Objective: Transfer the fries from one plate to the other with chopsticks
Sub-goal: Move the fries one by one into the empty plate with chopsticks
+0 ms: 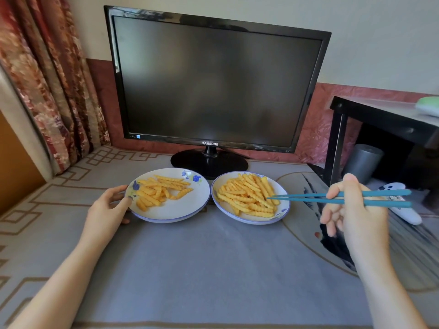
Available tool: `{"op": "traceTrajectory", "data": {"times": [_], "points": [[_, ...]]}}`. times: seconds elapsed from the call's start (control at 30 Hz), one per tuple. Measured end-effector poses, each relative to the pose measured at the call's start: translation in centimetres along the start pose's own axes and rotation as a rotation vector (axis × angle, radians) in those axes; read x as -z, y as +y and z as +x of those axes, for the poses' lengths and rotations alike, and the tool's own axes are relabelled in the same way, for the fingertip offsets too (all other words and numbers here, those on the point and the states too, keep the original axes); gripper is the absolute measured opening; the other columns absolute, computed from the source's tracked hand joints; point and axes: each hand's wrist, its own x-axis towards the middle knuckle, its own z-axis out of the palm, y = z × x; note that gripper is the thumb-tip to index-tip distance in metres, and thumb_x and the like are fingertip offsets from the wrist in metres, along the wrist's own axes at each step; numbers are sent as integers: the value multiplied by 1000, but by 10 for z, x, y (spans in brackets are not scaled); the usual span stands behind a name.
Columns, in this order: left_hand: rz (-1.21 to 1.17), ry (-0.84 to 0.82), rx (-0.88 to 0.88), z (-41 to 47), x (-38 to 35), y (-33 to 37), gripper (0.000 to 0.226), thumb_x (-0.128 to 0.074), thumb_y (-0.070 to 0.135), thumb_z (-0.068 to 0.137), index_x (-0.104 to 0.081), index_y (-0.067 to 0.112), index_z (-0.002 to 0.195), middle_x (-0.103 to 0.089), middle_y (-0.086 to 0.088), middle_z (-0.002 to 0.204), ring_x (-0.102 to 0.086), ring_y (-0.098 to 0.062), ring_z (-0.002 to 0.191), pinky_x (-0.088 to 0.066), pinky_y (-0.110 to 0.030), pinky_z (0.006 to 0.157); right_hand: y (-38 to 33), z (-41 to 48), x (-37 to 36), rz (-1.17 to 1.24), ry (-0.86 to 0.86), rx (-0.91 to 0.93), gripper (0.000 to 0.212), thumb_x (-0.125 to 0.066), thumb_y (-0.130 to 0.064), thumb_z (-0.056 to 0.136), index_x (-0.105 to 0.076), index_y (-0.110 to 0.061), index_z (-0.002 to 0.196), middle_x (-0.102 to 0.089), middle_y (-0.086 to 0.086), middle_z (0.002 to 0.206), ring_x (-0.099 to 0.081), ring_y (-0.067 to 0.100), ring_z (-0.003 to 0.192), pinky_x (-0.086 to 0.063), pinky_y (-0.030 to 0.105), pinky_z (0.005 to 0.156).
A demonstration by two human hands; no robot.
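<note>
**Chopstick tips at R plate, L plate steadied**

Two bare forearms are seen reaching in from the near edge of the worktop (213,269), which is covered w/ a grey cloth bordered by a tan key pattern. The blue chopsticks (308,197) are pinched in the right hand (354,214) near the worktop's right edge; thumb on top, index curled over the sticks, remaining fingers folded beneath. Sticks are held approx. level, pointing left, tips slightly apart and set among the fries (249,195) at the right side of the right plate (251,222). Whether a fry is gripped btwn the tips cannot be told. A round ink-painted mat (306,224) is partly overlapped by that plate.

The left plate (180,210) is held at its left rim by the left hand (107,205), thumb over the rim, fingers curled round the edge. A smaller, looser heap of fries (159,192) is spread on it. Plates are set side by side mid-worktop, rims almost touching.

Behind them, at the far edge, a dark monitor (213,81) is stood on its oval foot. A patterned curtain (47,79) is hung at far left; a black side table (380,115) is placed at far right.
</note>
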Motion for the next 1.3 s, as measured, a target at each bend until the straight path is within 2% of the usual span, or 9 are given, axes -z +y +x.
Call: {"op": "traceTrajectory", "data": {"times": [0.23, 0.53, 0.77, 1.07, 1.3], "points": [[-5, 3, -8, -1, -1, 2, 32, -52, 8, 91, -58, 13, 122, -63, -9, 110, -58, -20, 66, -45, -7, 41, -10, -5, -21, 108, -12, 62, 41, -33, -27, 103, -49, -8, 70, -51, 10, 41, -35, 19, 30, -26, 18, 33], [-11, 10, -8, -1, -1, 2, 32, -52, 7, 91, -59, 12, 122, -65, -11, 109, -56, -19, 63, -43, -7, 40, -3, -5, -90, 180, -312, -34, 43, -36, -29, 102, -51, -9, 67, -38, 13, 38, -30, 10, 26, -20, 15, 31], [-1, 6, 1, -1, -1, 2, 34, -52, 7, 90, -59, 13, 123, -65, -9, 110, -57, -21, 59, -44, -7, 41, 5, 6, -133, 147, -436, -68, 43, -35, -28, 103, -51, -7, 70, -40, 12, 40, -28, 9, 25, -22, 15, 30], [18, 9, 11, -2, 0, 2, 34, -52, 9, 90, -59, 14, 123, -66, -6, 110, -58, -22, 54, -41, -5, 42, 14, 16, -144, 134, -455, -102, 41, -34, -29, 103, -52, -7, 72, -42, 16, 42, -27, 15, 27, -23, 17, 31], [21, 10, 13, -1, 0, 2, 33, -52, 10, 90, -59, 15, 122, -66, -6, 109, -57, -22, 53, -41, -6, 42, 20, 17, -146, 143, -426, -171, 45, -35, -32, 102, -52, -7, 69, -46, 11, 39, -30, 16, 27, -26, 18, 31]]}}
